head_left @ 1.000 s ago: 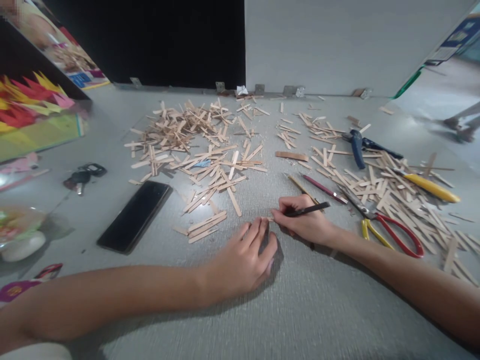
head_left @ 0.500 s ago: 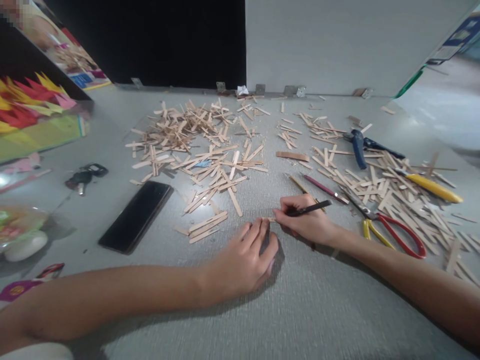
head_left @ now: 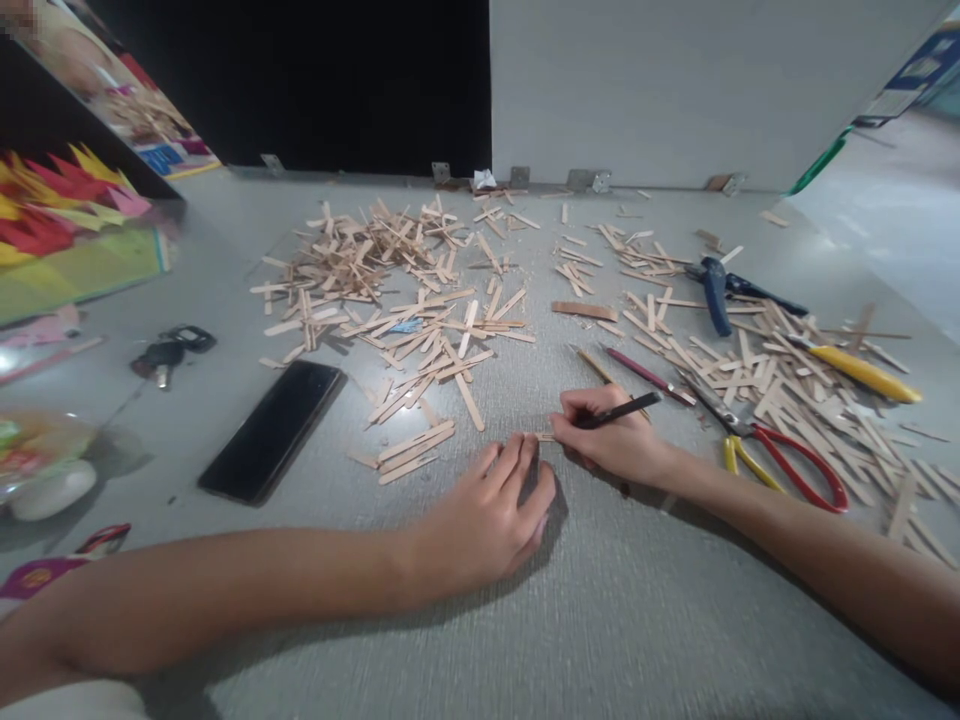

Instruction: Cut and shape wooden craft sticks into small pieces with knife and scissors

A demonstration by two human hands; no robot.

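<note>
In the middle of the grey table, my left hand (head_left: 495, 510) rests with its fingertips pressing a small wooden stick (head_left: 546, 437) flat against the surface. My right hand (head_left: 607, 430) is closed round a black pen (head_left: 626, 408), close to the stick's right end. The pen's tip is hidden behind my fingers. Most of the stick is covered by the fingers of both hands. Left of my left hand lie a few craft sticks (head_left: 416, 452) side by side. Just beyond my right hand are a thin yellowish pencil-like tool (head_left: 595, 364) and a dark red pen (head_left: 649, 376).
Heaps of craft sticks (head_left: 367, 250) spread across the far side and the right (head_left: 795, 400). Red-and-yellow-handled pliers (head_left: 799, 465), a blue-handled tool (head_left: 716, 295) and a yellow-handled tool (head_left: 862, 373) lie right. Left are a phone (head_left: 271, 432) and keys (head_left: 165, 355). An upright board (head_left: 675, 90) stands behind.
My right hand has shifted very slightly to the right, and the pen's rear end is tipped a little higher. My left hand stays pressed on the stick.
</note>
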